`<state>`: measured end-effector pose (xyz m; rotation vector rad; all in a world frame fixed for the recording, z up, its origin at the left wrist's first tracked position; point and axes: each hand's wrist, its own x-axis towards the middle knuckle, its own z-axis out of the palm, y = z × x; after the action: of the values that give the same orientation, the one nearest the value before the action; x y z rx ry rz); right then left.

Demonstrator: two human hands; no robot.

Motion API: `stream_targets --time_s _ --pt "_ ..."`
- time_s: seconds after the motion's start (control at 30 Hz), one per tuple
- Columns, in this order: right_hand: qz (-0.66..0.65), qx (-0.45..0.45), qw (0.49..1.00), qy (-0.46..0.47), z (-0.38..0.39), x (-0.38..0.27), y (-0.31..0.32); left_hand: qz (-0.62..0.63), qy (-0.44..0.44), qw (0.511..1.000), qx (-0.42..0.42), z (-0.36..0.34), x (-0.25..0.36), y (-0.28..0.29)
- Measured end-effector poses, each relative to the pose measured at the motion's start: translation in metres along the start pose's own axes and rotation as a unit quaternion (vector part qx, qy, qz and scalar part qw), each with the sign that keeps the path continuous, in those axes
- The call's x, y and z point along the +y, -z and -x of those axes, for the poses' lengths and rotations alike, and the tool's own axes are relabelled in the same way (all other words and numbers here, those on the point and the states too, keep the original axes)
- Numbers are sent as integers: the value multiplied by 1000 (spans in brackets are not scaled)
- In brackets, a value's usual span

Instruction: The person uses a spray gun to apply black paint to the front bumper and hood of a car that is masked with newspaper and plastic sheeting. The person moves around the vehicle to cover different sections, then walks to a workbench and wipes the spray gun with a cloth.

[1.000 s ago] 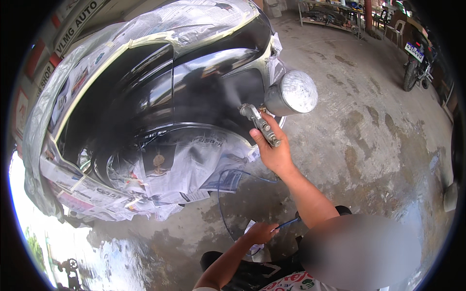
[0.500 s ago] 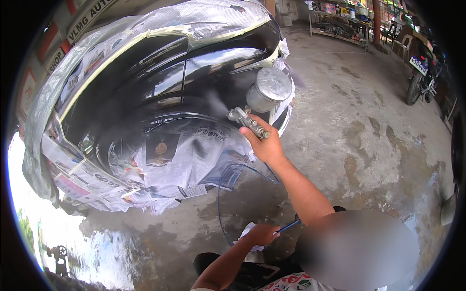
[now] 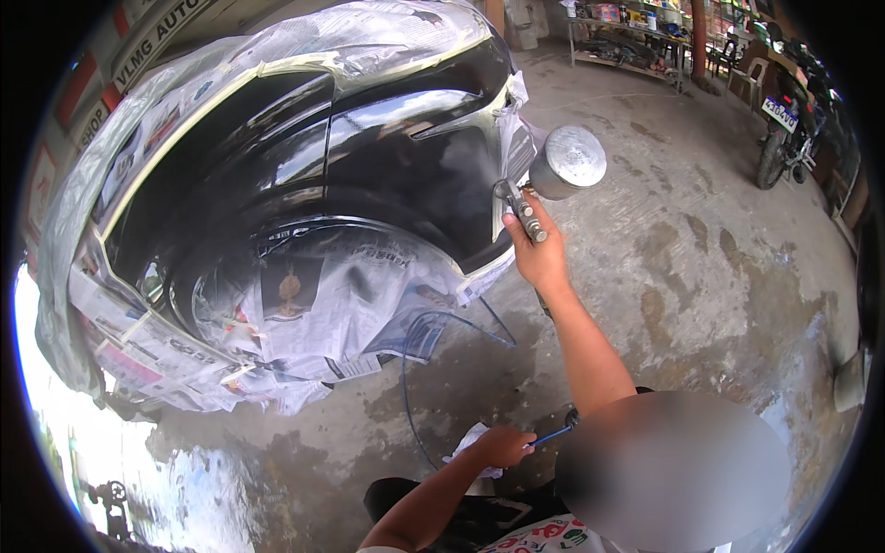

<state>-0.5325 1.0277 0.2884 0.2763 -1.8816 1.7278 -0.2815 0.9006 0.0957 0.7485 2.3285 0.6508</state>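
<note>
The bare right forearm (image 3: 595, 346) reaches well forward, ending in a curled right grip (image 3: 542, 264), thumb (image 3: 513, 228) on its left side. The bare left forearm (image 3: 433, 498), held lower and closer in, slants forward and rightward, its left grip (image 3: 501, 446) folded like a fist.

Black panel (image 3: 406, 189) blocks L of my R hand (image 3: 540, 251), w/ the spray gun (image 3: 525, 214) right by its edge. Metal cup (image 3: 572, 163) juts out up top, R side, in the way. Room to pass R over concrete floor (image 3: 613, 249); motorbike (image 3: 784, 134) & table (image 3: 627, 57) well off. Blue hose (image 3: 404, 378) loops btwn newspaper masking (image 3: 318, 323) & my L hand (image 3: 503, 449), a snag.
</note>
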Motion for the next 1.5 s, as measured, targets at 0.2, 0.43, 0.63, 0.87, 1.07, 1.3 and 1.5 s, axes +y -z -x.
stream_targets --time_s 0.2,0.43,0.63,0.87,1.07,1.3,1.5 --pt "-121 -136 983 1 66 -37 -43 -8 16 999 -31 2 6 -1" --pt "-79 -197 976 -39 64 -12 -44 12 17 1000 -15 5 -2 1" --pt "3 -69 997 -30 25 21 1 14 8 1000 -25 7 -2 -3" --pt "3 35 999 -31 16 59 5 14 33 998 -55 -1 1 0" --pt "-96 -106 987 -69 82 31 -25 -6 37 996 -80 0 -5 -16" --pt "-93 -213 965 -125 87 50 -17 0 46 994 -95 -6 2 -9" --pt "-30 -21 998 -51 43 92 10 1 45 994 -99 -4 3 -14"
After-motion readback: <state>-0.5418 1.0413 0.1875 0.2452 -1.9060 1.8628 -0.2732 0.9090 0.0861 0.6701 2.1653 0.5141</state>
